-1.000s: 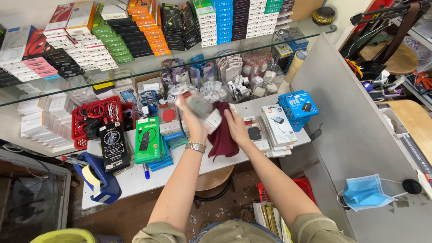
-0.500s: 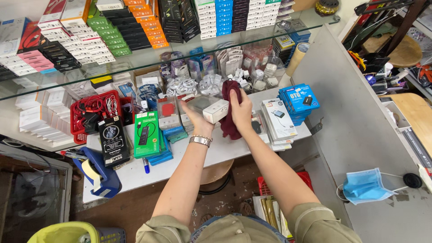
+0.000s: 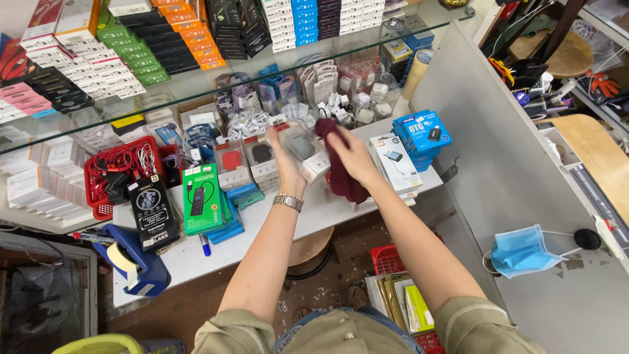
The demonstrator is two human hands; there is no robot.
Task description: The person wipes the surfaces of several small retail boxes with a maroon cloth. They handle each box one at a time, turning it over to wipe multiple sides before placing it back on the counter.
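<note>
Green flat package point(image 3: 202, 198) and black package point(image 3: 152, 211) at tabletop point(image 3: 314, 216) left; blue boxes point(image 3: 422, 136) right. Left hand point(image 3: 288, 157) grip grasps a small white box point(image 3: 304, 149) above the tabletop middle; right hand point(image 3: 350, 156) grip clenches a maroon cloth point(image 3: 341, 177) against it.

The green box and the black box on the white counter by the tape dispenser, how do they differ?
The green box is bright green with a cable pictured; the black box is dark with a round emblem. The green box sits on blue packs, the black box nearer the tape dispenser. Both are flat retail packs lying face up.
</note>
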